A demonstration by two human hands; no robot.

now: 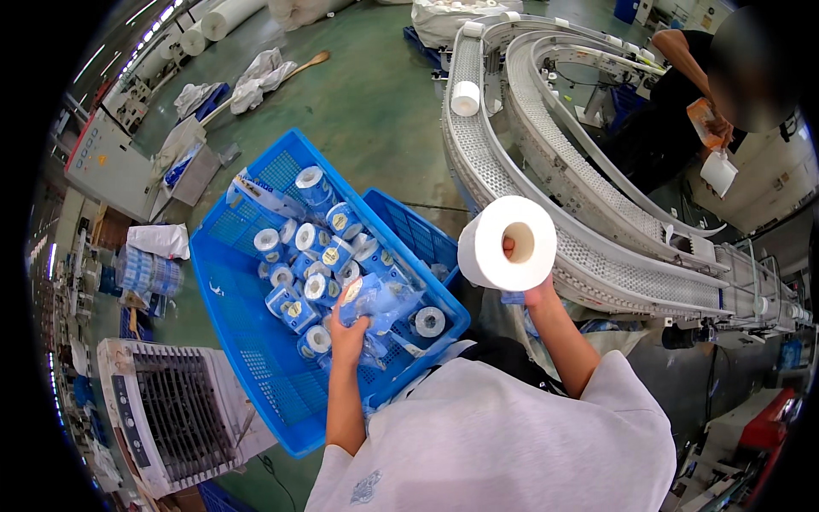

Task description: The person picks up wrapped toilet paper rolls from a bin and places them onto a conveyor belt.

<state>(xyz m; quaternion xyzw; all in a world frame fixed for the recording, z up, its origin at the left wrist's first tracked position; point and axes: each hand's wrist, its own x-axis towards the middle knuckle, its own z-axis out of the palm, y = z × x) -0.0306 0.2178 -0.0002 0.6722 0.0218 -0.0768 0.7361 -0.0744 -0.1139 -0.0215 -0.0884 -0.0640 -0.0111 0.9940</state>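
The large blue basket (pixel 277 401) sits tilted across the floor (pixel 358 111), and it holds a loose heap of wrapped rolls (pixel 312 239), blue-and-clear packs with white paper ends, lying at all angles. Over the near right part of this basket, the left hand (pixel 348 328) has its fingers closed on a crumpled plastic wrapper (pixel 382 299), clear and blue, which spreads out to the right above the packs. Just off the basket's right side, the right hand (pixel 539 294) holds up a bare white paper roll (pixel 485 247), its round end and open core facing up; one fingertip (pixel 508 245) shows inside the core, while the roll hides most of the other fingers, so how far they bend cannot be told. A smaller blue basket (pixel 418 226) stands against the large basket's right side. Farther right of the large basket runs a curved conveyor (pixel 490 154) with a white roll (pixel 465 99) on its belt, and beyond that a co-worker (pixel 682 85) in dark clothing holds an orange item (pixel 705 121). Left of the large basket stands an air cooler (pixel 175 410) with a dark grille.
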